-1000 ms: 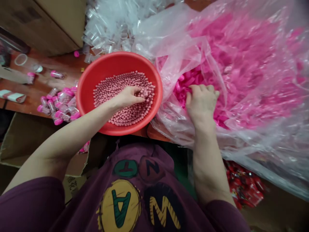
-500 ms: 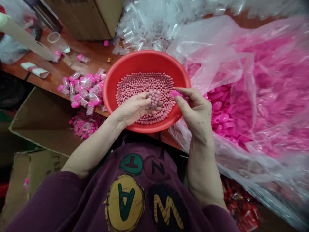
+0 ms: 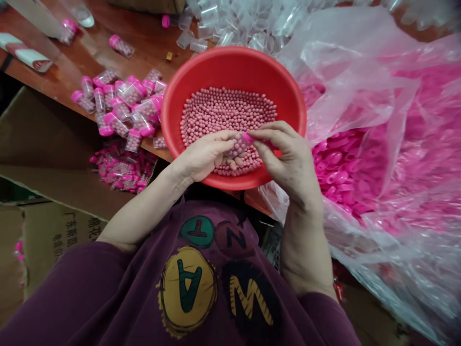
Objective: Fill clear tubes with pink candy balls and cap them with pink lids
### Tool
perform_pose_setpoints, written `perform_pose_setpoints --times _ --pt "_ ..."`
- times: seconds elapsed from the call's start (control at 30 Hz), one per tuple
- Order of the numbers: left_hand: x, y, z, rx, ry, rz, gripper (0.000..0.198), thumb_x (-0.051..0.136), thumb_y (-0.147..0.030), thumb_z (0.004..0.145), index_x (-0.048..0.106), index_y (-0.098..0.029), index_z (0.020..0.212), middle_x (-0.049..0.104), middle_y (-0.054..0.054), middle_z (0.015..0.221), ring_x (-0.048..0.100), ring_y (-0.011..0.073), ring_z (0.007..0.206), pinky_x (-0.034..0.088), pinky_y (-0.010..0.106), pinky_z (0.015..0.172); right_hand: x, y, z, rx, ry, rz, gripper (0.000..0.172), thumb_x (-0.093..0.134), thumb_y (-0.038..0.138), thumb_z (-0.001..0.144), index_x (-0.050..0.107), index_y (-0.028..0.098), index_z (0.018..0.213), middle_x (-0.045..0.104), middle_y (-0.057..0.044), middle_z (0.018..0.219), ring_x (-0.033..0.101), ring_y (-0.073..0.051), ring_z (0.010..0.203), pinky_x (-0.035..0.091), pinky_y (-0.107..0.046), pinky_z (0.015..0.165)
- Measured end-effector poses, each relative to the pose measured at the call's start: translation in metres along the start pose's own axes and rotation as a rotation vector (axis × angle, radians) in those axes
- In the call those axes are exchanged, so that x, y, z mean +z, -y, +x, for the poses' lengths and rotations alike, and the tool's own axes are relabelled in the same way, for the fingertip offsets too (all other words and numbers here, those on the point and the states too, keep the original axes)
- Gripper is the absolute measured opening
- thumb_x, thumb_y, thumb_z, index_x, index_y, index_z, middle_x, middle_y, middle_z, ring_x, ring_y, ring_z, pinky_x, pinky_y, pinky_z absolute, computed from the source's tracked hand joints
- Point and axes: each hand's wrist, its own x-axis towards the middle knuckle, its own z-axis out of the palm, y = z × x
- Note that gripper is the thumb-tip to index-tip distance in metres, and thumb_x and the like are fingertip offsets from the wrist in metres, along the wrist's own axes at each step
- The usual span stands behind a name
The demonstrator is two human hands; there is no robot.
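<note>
Over the front of a red basin [image 3: 234,182], my left hand [image 3: 207,156] is closed around a small clear bottle [image 3: 237,145] full of pink beads. The bottle lies tilted, with its mouth toward the right. My right hand [image 3: 286,151] pinches a bright pink cap [image 3: 247,138] between thumb and fingers. That cap sits against the mouth of the bottle; whether it is seated cannot be made out. Loose pink beads [image 3: 216,110] cover the bottom of the basin below both hands.
Capped bead-filled bottles [image 3: 126,98] are piled left of the basin, and more lie in a cardboard box [image 3: 46,173] below the table edge. Empty clear bottles [image 3: 223,24] are heaped behind. A plastic bag [image 3: 360,57] of pink caps [image 3: 334,168] spreads to the right.
My right hand has brought the pink cap leftward onto the bottle's mouth; they were apart before. The bottle has turned slightly toward it. The camera view has shifted closer to the table.
</note>
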Motion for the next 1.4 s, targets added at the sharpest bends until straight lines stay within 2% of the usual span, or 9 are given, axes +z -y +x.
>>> perform_pose_setpoints --times 0.13,0.27,0.47,0.67,0.9,1.03,1.13,1.27,1.4 --pt "-0.001 0.001 0.001 -0.008 -0.003 -0.016 0.012 0.063 -0.012 0.099 0.075 -0.012 0.100 0.070 0.004 0.085 0.067 0.0134 0.072 0.059 0.028 0.073 -0.011 -0.010 -0.002 -0.022 0.037 -0.057 0.020 0.069 0.029 0.108 0.084 0.032 0.121 0.082 -0.005 0.121 0.078 -0.025 0.112 0.067 -0.048 0.103" --pt "-0.003 0.002 0.005 -0.025 -0.008 -0.068 0.011 0.063 -0.012 0.099 0.074 -0.013 0.102 0.073 0.006 0.088 0.070 0.0149 0.076 0.061 0.030 0.076 -0.011 -0.013 -0.002 0.024 -0.092 -0.119 0.022 0.067 0.032 0.111 0.083 0.032 0.126 0.080 -0.009 0.125 0.076 -0.028 0.116 0.065 -0.054 0.106" --pt "-0.001 0.004 0.005 -0.018 -0.037 -0.158 0.010 0.066 -0.013 0.101 0.075 -0.013 0.105 0.078 0.007 0.100 0.073 0.0149 0.085 0.063 0.029 0.084 0.014 0.006 0.005 0.111 -0.216 0.060 0.019 0.070 0.039 0.111 0.082 0.032 0.124 0.081 -0.007 0.121 0.075 -0.028 0.113 0.064 -0.056 0.105" --pt "0.004 0.006 0.001 0.047 -0.095 -0.144 0.006 0.072 -0.016 0.103 0.075 -0.014 0.098 0.075 0.004 0.093 0.068 0.0098 0.076 0.053 0.020 0.070 0.034 0.013 0.005 0.131 -0.218 0.146 0.015 0.073 0.036 0.107 0.083 0.027 0.114 0.083 -0.002 0.106 0.078 -0.020 0.098 0.065 -0.040 0.092" --pt "0.013 0.013 0.002 0.137 -0.240 -0.105 0.017 0.062 -0.010 0.107 0.075 -0.016 0.097 0.070 0.000 0.087 0.060 0.0069 0.071 0.051 0.017 0.068 0.044 0.008 -0.002 -0.029 -0.242 -0.125 0.024 0.058 0.030 0.113 0.080 0.025 0.122 0.082 -0.008 0.114 0.078 -0.024 0.108 0.067 -0.045 0.100" --pt "0.013 0.015 0.004 0.121 -0.275 -0.052 0.017 0.060 -0.009 0.106 0.075 -0.016 0.100 0.072 0.001 0.091 0.061 0.0076 0.075 0.052 0.016 0.069 0.051 0.006 -0.009 -0.058 -0.175 -0.206 0.029 0.052 0.027 0.114 0.076 0.024 0.130 0.080 -0.011 0.120 0.077 -0.026 0.114 0.067 -0.050 0.106" --pt "0.010 0.016 0.003 0.111 -0.284 -0.036 0.018 0.060 -0.012 0.107 0.076 -0.017 0.102 0.074 0.001 0.094 0.061 0.0080 0.076 0.053 0.016 0.071 0.053 0.009 -0.012 -0.020 -0.122 -0.195 0.035 0.048 0.026 0.113 0.075 0.025 0.136 0.078 -0.014 0.126 0.075 -0.029 0.120 0.066 -0.055 0.108" --pt "0.007 0.017 0.001 0.191 -0.264 -0.015 0.008 0.074 -0.022 0.102 0.077 -0.020 0.109 0.076 0.002 0.102 0.063 0.0097 0.079 0.054 0.019 0.073 0.044 0.012 -0.012 0.060 -0.094 -0.085 0.034 0.052 0.034 0.113 0.076 0.030 0.138 0.076 -0.010 0.129 0.074 -0.028 0.121 0.065 -0.056 0.111" --pt "0.007 0.019 0.000 0.240 -0.255 0.090 0.012 0.080 -0.024 0.098 0.079 -0.019 0.110 0.074 0.001 0.095 0.061 0.0110 0.076 0.053 0.023 0.074 0.031 0.006 -0.009 0.233 -0.193 0.088 0.039 0.061 0.046 0.111 0.067 0.035 0.147 0.074 -0.010 0.132 0.073 -0.026 0.107 0.068 -0.053 0.102"
